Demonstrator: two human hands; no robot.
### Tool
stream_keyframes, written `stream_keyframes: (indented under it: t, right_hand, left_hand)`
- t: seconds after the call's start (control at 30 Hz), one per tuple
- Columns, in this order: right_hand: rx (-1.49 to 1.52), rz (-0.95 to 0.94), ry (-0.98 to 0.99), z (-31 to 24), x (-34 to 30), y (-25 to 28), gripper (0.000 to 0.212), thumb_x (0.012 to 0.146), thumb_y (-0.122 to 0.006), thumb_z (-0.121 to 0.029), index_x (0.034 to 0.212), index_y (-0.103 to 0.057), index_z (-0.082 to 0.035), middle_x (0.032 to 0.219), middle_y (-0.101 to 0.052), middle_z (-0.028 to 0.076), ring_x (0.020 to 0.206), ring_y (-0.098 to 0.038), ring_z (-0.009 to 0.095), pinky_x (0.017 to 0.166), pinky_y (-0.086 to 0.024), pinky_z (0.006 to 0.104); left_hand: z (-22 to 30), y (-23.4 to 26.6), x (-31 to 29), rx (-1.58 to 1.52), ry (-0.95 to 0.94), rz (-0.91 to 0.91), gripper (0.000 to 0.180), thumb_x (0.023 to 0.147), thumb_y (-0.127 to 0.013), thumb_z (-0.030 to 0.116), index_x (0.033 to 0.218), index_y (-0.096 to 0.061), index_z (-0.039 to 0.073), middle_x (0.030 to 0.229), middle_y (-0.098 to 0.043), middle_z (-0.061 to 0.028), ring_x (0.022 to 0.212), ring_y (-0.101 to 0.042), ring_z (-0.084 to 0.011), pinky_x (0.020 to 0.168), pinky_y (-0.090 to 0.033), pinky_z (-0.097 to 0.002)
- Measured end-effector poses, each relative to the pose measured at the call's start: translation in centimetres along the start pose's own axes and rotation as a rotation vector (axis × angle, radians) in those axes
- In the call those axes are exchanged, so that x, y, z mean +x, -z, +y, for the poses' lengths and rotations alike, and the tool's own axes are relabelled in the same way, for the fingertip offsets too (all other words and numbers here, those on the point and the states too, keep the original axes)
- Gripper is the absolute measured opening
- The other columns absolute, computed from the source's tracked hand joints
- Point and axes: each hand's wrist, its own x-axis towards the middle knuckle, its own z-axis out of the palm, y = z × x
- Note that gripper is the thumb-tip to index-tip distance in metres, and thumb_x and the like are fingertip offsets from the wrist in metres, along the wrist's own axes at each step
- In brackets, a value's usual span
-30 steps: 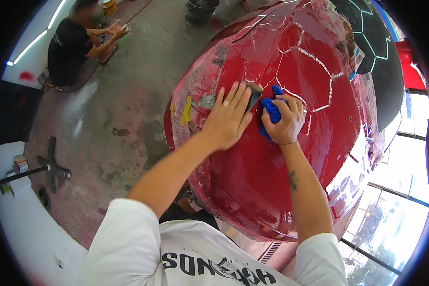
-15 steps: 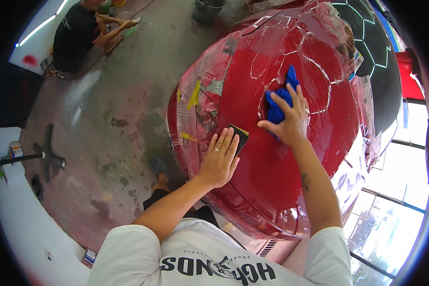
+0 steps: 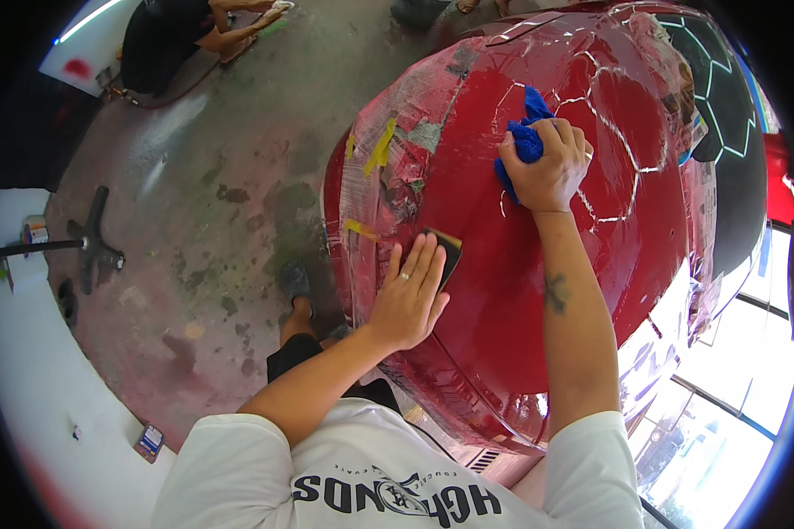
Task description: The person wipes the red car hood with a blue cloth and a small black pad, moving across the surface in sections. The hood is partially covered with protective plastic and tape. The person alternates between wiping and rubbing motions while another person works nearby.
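A glossy red car panel (image 3: 494,317) curves in front of me, with white hexagon outlines on its far part. My left hand (image 3: 408,301) lies flat near the panel's left edge, fingers stretched out over a dark piece of sandpaper (image 3: 451,255). Only the sandpaper's right side and its tan top edge show; the rest is under the fingers. Farther out and to the right, my right hand (image 3: 551,169) is closed around a crumpled blue cloth (image 3: 525,144). Part of the cloth sticks out beyond the knuckles and rests against the panel.
Plastic and paper masking (image 3: 388,189) with yellow tape (image 3: 380,148) runs along the panel's left side. A black panel (image 3: 732,176) with white hexagon lines is at right. Another person (image 3: 163,44) crouches at far left. A black stand base (image 3: 97,242) stands on the stained floor.
My right hand has closed from spread fingers into a grip on the cloth. My left hand and the sandpaper sit slightly nearer me on the panel. The whole view has shifted.
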Motion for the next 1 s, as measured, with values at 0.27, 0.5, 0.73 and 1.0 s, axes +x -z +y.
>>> stream_keyframes:
  t: [0.27, 0.5, 0.73, 1.0]
  right_hand:
    - [-0.192, -0.010, -0.165, 7.0, 1.7, 0.1, 0.036, 0.081, -0.083, -0.040, 0.102, -0.075, -0.012, 0.108, -0.071, 0.005, 0.109, -0.065, 0.032, 0.096, -0.048, 0.0501]
    - [-0.167, -0.051, -0.212, 8.2, 0.8, 0.5, 0.033, 0.080, -0.084, -0.039, 0.098, -0.075, -0.014, 0.109, -0.071, 0.006, 0.109, -0.064, 0.031, 0.097, -0.047, 0.0494]
    - [-0.120, -0.073, -0.225, 7.5, 1.4, 0.5, 0.030, 0.078, -0.084, -0.037, 0.097, -0.076, -0.015, 0.111, -0.070, 0.005, 0.110, -0.063, 0.030, 0.098, -0.047, 0.0488]
    - [-0.124, -0.064, -0.265, 7.4, 1.6, 0.8, 0.028, 0.077, -0.084, -0.033, 0.097, -0.076, -0.016, 0.114, -0.071, 0.004, 0.113, -0.063, 0.030, 0.100, -0.046, 0.0491]
  left_hand:
    - [-3.9, 3.8, 20.4, 0.201, -0.023, 0.065, 0.067, 0.114, -0.042, 0.037, 0.163, -0.036, -0.007, 0.173, -0.032, -0.0270, 0.163, -0.028, -0.0389, 0.130, -0.012, -0.0669]
    - [-1.7, 2.7, 9.0, 0.134, 0.014, -0.088, 0.069, 0.113, -0.043, 0.037, 0.164, -0.033, -0.008, 0.174, -0.027, -0.0294, 0.163, -0.026, -0.0417, 0.131, -0.012, -0.0657]
    - [-4.3, 4.2, 22.1, 0.229, -0.039, 0.024, 0.068, 0.113, -0.044, 0.036, 0.161, -0.035, -0.011, 0.172, -0.029, -0.0319, 0.162, -0.027, -0.0445, 0.131, -0.017, -0.0627]
    - [-4.2, 5.0, 20.4, 0.221, -0.114, -0.062, 0.068, 0.113, -0.044, 0.036, 0.162, -0.035, -0.010, 0.172, -0.029, -0.0315, 0.162, -0.027, -0.0441, 0.131, -0.017, -0.0625]
